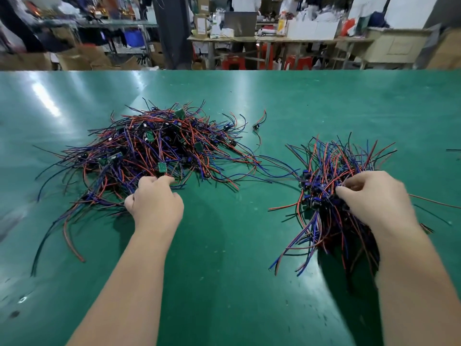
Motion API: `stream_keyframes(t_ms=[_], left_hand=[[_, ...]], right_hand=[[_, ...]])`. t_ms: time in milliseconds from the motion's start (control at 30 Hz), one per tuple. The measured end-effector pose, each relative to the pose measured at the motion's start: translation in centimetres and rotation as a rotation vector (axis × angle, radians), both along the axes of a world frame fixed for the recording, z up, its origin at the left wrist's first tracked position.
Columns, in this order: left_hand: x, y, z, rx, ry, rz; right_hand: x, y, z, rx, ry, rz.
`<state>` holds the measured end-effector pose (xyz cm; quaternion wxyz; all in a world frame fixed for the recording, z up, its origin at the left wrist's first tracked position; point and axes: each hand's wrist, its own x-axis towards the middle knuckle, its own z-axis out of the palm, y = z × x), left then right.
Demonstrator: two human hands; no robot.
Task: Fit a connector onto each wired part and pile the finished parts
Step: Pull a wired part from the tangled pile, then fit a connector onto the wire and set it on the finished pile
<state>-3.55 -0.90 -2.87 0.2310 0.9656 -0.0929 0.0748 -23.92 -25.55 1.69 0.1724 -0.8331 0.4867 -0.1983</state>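
Note:
A big heap of wired parts (159,148), small green boards with red, blue and black leads, lies on the left of the green table (224,245). My left hand (156,201) sits at its near edge, fingers curled into the wires. On the right lies a second, smaller heap of wired parts (331,186) with dark blue connectors. My right hand (371,196) is on that heap, thumb and fingers pinching among the wires and connectors. What exactly each hand holds is hidden by the fingers.
One loose wired part (258,126) lies alone between and behind the heaps. The table's far edge (224,70) runs across the view; beyond it are workbenches, boxes, red stools and a standing person.

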Motion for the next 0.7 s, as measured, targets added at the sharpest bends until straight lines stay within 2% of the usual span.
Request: stream_keyframes(t_ms=[167, 300, 367, 433, 467, 533, 633, 700], left_hand=[[-0.2, 0.2, 0.8, -0.223, -0.145, 0.057], [-0.7, -0.2, 1.6, -0.522, -0.169, 0.099], [-1.3, -0.4, 2.3, -0.735, -0.235, 0.014], [-2.3, -0.7, 2.9, -0.839, -0.357, -0.143], [-3.0, -0.9, 3.1, -0.833, -0.431, -0.241], [-4.8, -1.7, 3.1, -0.768, -0.522, -0.460], [-7.8, -3.0, 2.6, -0.670, -0.495, -0.773], [-9.3, -3.8, 2.2, -0.619, -0.434, -0.929]], right_hand=[[1.1, 1.4, -0.1, -0.054, -0.159, 0.107], [1.5, 1.9, -0.4, -0.064, -0.216, 0.176], [1.7, 2.0, -0.4, -0.074, -0.267, 0.197], [1.9, 2.4, -0.3, -0.024, -0.348, 0.226], [2.2, 2.6, -0.3, 0.054, -0.414, 0.253], [2.8, 3.4, -0.2, 0.341, -0.583, 0.345], [3.3, 5.2, 0.2, 0.814, -0.786, 0.563], [3.3, 5.8, 0.3, 0.917, -0.819, 0.710]])
